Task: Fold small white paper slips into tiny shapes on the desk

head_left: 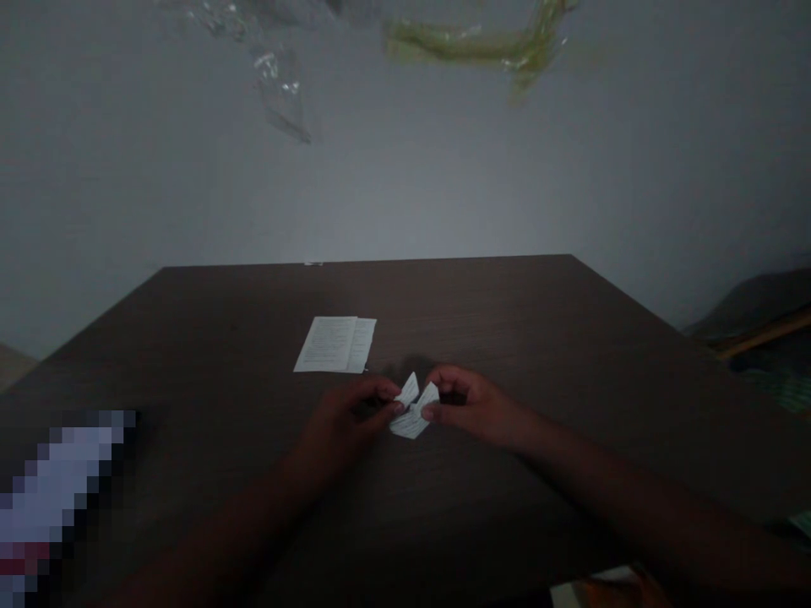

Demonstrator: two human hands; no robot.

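A small folded piece of printed paper (409,422) is held between my two hands above the dark table. It has two pointed flaps standing up, with a gap between them. My left hand (355,414) pinches the left flap between thumb and fingers. On the other side, my right hand (469,401) grips the right flap, its thumb pressed on the near face. Beyond my left hand, printed sheets (329,342) lie flat and overlapping on the table.
The dark wood-grain table (507,321) reaches back to a pale wall (411,186). A pixelated bright object (63,481) lies at the left edge. Clear tape (279,84) and yellowish tape (462,44) stick to the wall. Dark items stand beyond the table's right edge.
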